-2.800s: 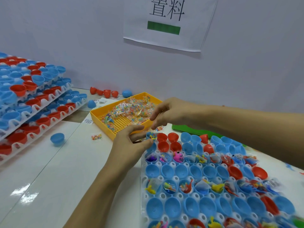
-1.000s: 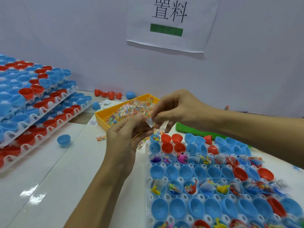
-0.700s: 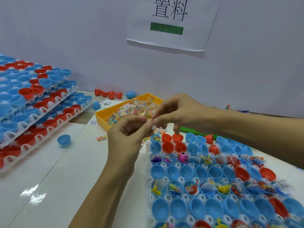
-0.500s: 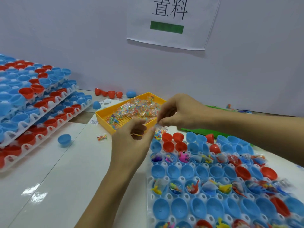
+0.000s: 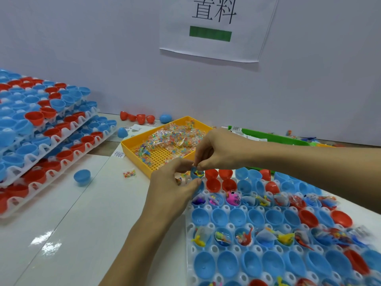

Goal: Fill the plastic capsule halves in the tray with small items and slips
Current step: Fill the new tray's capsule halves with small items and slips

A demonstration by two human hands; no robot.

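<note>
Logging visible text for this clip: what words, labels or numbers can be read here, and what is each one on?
"置料": large black characters on the white paper sign on the wall, above a green bar with no text.
Small white labels on the table by the yellow tray: print too small to read.
Label on the green tray: too small to read.

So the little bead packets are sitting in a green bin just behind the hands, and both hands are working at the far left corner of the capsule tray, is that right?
Not quite: the head view shows the bead packets in a yellow bin, not a green one. The rest holds: it sits just behind the hands, and the left hand and right hand are working at the far left corner of the capsule tray.
</note>
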